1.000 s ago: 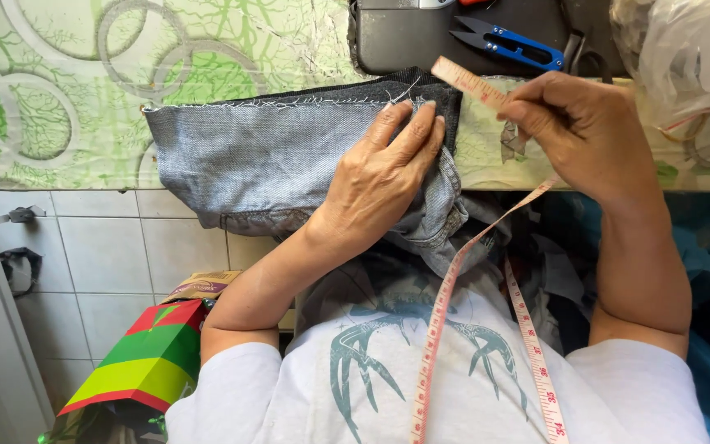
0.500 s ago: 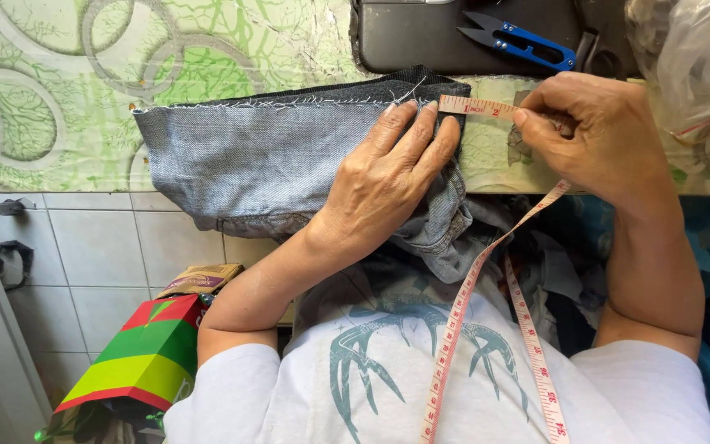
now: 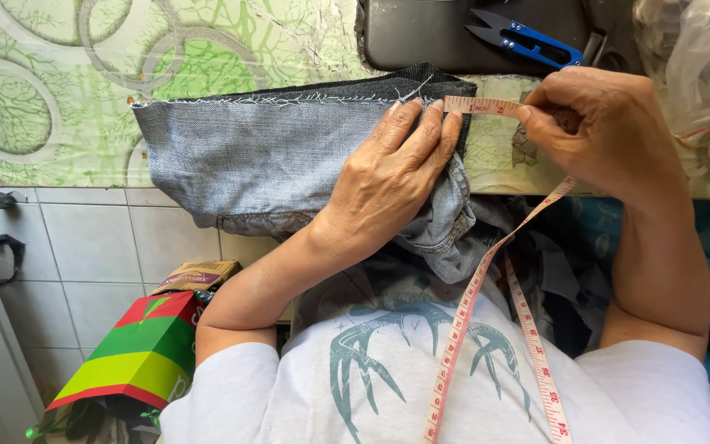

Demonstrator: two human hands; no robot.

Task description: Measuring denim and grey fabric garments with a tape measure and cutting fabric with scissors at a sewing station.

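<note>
Taking the denim (image 3: 273, 156) as landmark: below its left part, down beside the tiled wall (image 3: 84, 247), stands a bag (image 3: 145, 353) striped red, green and yellow, with a brown carton (image 3: 195, 275) at its top edge; what else it holds cannot be told; up right of the denim a clear plastic bag (image 3: 700, 57) bulges, its contents blurred. The denim is grey-blue and faded, lying flat on the green patterned table (image 3: 84, 90), its top edge dark, frayed and stitched with pale thread; its right end bunches and hangs off the table edge toward the person's lap. The left hand (image 3: 388, 177) lies flat on the denim's right end, fingers together, pressing it down, fingertips at the top edge. The right hand (image 3: 601, 131), just right of the denim, pinches a tape measure (image 3: 486, 107) between thumb and fingers, the free end reaching to the left fingertips; the rest of the tape trails down over the white shirt (image 3: 371, 395). Blue snips (image 3: 527, 41) lie above the denim's right corner on a dark base (image 3: 421, 33).
</note>
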